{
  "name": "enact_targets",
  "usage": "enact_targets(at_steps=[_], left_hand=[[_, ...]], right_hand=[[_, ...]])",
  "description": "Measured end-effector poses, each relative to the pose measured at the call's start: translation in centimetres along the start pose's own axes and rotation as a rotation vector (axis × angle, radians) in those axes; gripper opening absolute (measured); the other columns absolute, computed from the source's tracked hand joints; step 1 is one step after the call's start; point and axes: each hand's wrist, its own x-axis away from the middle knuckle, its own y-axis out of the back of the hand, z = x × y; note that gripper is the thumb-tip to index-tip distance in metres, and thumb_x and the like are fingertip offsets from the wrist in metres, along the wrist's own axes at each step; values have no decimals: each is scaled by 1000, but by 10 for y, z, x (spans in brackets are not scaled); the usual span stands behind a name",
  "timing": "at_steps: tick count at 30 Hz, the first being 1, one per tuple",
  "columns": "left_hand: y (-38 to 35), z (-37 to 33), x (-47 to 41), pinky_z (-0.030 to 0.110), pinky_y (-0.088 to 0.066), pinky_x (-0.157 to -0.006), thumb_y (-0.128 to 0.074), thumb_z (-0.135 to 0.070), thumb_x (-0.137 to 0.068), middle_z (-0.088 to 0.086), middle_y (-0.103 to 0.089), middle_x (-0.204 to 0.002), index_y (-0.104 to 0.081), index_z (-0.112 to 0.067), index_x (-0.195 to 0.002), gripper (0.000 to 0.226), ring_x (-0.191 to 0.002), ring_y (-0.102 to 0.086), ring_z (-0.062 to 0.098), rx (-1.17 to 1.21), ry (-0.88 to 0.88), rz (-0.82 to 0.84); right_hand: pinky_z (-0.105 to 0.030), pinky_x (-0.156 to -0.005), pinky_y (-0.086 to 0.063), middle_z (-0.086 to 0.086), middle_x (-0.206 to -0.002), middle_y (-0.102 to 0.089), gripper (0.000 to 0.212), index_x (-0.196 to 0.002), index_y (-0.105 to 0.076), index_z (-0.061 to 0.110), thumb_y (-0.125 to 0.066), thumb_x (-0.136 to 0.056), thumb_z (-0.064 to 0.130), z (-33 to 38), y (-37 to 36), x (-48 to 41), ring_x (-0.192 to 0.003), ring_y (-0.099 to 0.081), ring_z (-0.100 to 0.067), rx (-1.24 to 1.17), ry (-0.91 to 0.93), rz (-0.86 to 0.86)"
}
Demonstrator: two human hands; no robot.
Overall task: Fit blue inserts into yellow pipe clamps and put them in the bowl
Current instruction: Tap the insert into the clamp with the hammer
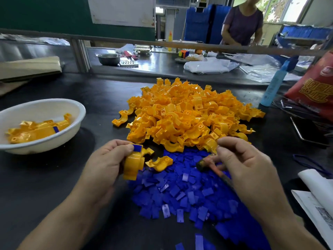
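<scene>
Hundreds of yellow pipe clamps (189, 116) are lying heaped on the dark table (45, 177), blue inserts (189, 192) spreading before them; the white bowl (79, 107) is sitting well to the left, partly filled; the left hand (106, 159) is gripping one clamp (133, 165), fingers curling round it and pinching a blue insert (137, 147) at its top; the right hand (248, 163) is clenching a blurred orange-handled tool (207, 162) (kind unclear). A half-seated insert may be popping out in transit; bare tabletop is lying open toward the bowl's rim.
</scene>
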Motion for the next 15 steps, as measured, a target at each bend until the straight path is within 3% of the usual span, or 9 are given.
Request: enact_targets(at_steps=[2,5,8,11,15], left_hand=[[12,-4,-4,52,-52,-79,-59,-17,-93,26,-68,-103,-70,-12,-96,12,-84,-63,33,-32,49,65],[30,-12,-6,40,-54,-70,-65,-18,-90,18,-73,-94,-75,-19,-87,11,-83,-67,29,-279,84,225],[44,-10,-6,38,-55,-65,-69,-23,-88,6,-75,-81,-74,-24,-82,9,-73,-68,20,-567,19,108],[52,-3,-3,34,-54,-64,-67,-27,-89,-1,-72,-83,-72,-27,-83,7,-76,-65,15,-734,-30,-15],[52,11,2,26,-45,-65,-60,-39,-93,-8,-67,-97,-72,-33,-88,15,-83,-58,6,-974,-71,-40]], right_hand=[[-10,-60,-43,22,-90,-62,11,-93,-60,47,-56,-85,40,4,16,-2,-84,-57,13,167,56,32],[-16,-66,-39,26,-92,-55,17,-99,-56,51,-55,-82,47,-3,40,5,-87,-53,9,496,76,111],[-29,-81,-45,18,-106,-52,37,-120,-55,38,-59,-85,46,-27,62,21,-96,-53,-5,803,-17,189],[-25,-92,-42,13,-123,-49,51,-132,-40,43,-48,-85,61,-47,71,39,-114,-50,-8,1013,-116,263],[-19,-77,-31,16,-106,-42,45,-125,-32,50,-43,-85,68,-48,67,53,-108,-47,-1,967,-120,277]])
